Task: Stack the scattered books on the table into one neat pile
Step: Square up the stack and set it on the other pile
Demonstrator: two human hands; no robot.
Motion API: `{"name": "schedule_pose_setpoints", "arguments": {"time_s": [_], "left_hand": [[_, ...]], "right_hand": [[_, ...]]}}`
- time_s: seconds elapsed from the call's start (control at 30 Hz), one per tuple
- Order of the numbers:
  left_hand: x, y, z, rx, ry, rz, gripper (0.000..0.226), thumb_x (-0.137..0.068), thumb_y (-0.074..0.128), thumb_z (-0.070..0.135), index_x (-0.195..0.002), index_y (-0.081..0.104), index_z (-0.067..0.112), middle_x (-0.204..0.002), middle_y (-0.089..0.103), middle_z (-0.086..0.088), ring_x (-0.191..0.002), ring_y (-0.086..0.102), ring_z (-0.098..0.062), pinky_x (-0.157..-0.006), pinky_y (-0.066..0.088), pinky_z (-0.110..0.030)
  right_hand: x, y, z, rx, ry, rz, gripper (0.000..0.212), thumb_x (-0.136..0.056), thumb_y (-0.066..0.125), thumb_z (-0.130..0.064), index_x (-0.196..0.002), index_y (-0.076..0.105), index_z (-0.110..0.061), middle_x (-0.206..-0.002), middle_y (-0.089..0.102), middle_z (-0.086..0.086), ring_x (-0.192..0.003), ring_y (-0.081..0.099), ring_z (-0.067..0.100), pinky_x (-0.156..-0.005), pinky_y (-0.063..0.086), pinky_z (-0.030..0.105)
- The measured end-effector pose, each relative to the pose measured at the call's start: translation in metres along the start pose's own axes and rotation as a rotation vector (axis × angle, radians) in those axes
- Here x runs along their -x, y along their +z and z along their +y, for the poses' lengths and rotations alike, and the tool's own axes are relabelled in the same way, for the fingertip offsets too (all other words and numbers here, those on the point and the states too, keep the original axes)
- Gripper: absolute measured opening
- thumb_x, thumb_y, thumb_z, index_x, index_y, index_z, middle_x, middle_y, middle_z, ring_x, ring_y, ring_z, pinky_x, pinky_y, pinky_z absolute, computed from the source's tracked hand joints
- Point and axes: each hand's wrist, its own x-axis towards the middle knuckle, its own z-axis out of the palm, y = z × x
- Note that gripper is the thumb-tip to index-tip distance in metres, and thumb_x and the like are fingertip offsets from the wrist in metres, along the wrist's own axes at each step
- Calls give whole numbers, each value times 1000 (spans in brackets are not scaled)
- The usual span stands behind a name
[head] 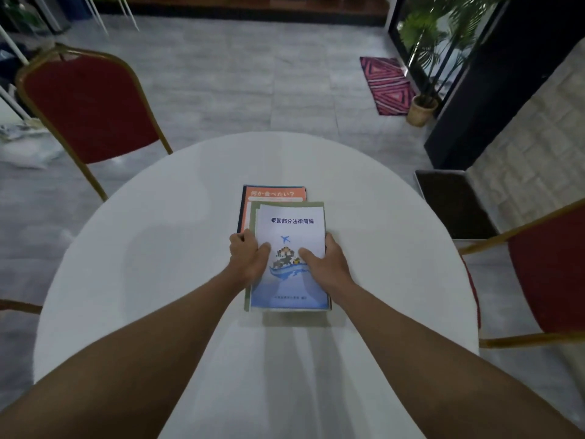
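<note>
Table (158, 248): round and white, filling the middle of the view, with both bare forearms reaching over its near edge.
Pile of books (285, 248): lies near the centre of the table, a little toward the right.
Top book (292, 223): white and blue cover, dark blue characters near the top, a small blue plane and a wave drawing below; it lies flat, its long side running away from the person.
Green book (252, 217): directly under the top book, showing as a thin border along the left and far edges.
Orange book (272, 194): lowest one visible, pushed farther from the person so its far end with pale lettering sticks out beyond the other two; a dark spine shows on its left.
Left hand (248, 256): clasps the left edge of the pile, thumb lying on the top cover, fingers curled down over the side.
Right hand (326, 259): clasps the right edge the same way, thumb on the cover, fingers wrapped over the side.
Grip: both hands press inward from opposite sides, with the pile between them.
Chairs: a red chair (91, 106) with a gold frame stands beyond the table on the left; another red chair (550, 267) stands at the right.
</note>
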Motion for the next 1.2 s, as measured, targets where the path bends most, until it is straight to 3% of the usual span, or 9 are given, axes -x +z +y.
{"name": "schedule_pose_setpoints", "arguments": {"time_s": [0.1, 0.27, 0.43, 0.57, 0.63, 0.7, 0.77, 0.87, 1.2], "left_hand": [[-36, -7, 6, -3, 2, 5, 49, -100, 47, 26, -138, 37, -3, -143, 28, -22, -134, 38, -35, -112, 35, -40], [-89, -13, 5, -33, -8, -18, 50, -100, 45, 29, -139, 37, -2, -143, 28, -22, -134, 37, -35, -110, 34, -39], [-120, -6, -7, -80, -45, -21, 48, -101, 43, 30, -137, 39, -1, -144, 31, -22, -132, 37, -36, -108, 35, -42], [-128, 2, -20, -158, -40, 37, 42, -100, 40, 30, -131, 44, 1, -142, 36, -21, -134, 32, -37, -107, 33, -45], [-130, 3, -29, -16, -11, 23, 40, -100, 43, 31, -129, 44, 4, -143, 34, -18, -134, 34, -35, -108, 33, -42], [-129, 3, -37, 189, 27, -10, 44, -101, 42, 33, -136, 39, 7, -150, 27, -14, -141, 31, -29, -115, 29, -37], [-127, 2, -43, 304, 71, -41, 55, -103, 37, 34, -152, 24, 13, -161, 21, -9, -149, 22, -24, -123, 21, -43], [-123, 9, -52, 357, 142, -75, 55, -106, 31, 32, -157, 14, 19, -164, 21, -4, -152, 22, -21, -123, 20, -49], [-125, 13, -56, 353, 146, -65, 53, -107, 26, 30, -157, 13, 18, -164, 22, -4, -151, 23, -23, -123, 20, -49]], "right_hand": [[-34, 12, -15, 26, 9, 14, 35, -85, 71, -27, -117, 60, -16, -115, 70, 6, -97, 68, 22, -76, 48, 27], [-80, 31, -28, 51, 12, 30, 35, -85, 72, -27, -117, 62, -15, -113, 71, 3, -88, 63, 17, -59, 42, 17], [-108, 51, -21, 93, 65, 10, 45, -86, 70, -32, -124, 58, -11, -125, 66, 10, -110, 63, 27, -92, 53, 37], [-112, 66, -9, 436, 104, 53, 74, -87, 59, -57, -145, 41, -14, -154, 36, 11, -143, 30, 34, -113, 33, 50], [-112, 67, -4, 413, 92, 54, 85, -89, 55, -62, -156, 26, -20, -167, 6, 4, -153, 10, 28, -121, 20, 49], [-113, 66, 5, 288, 73, 13, 89, -92, 54, -61, -160, 13, -22, -169, -8, -3, -156, 2, 18, -124, 12, 43], [-112, 68, 12, 101, 48, -21, 87, -95, 54, -54, -161, 7, -23, -169, 3, -6, -155, 10, 12, -124, 13, 34], [-110, 73, 16, -42, 39, -14, 78, -98, 52, -48, -161, 12, -26, -163, 29, -9, -148, 32, 11, -122, 26, 34], [-112, 75, 19, 56, 33, 14, 68, -102, 41, -49, -160, 12, -27, -158, 40, -6, -140, 44, 19, -106, 33, 26]]}}
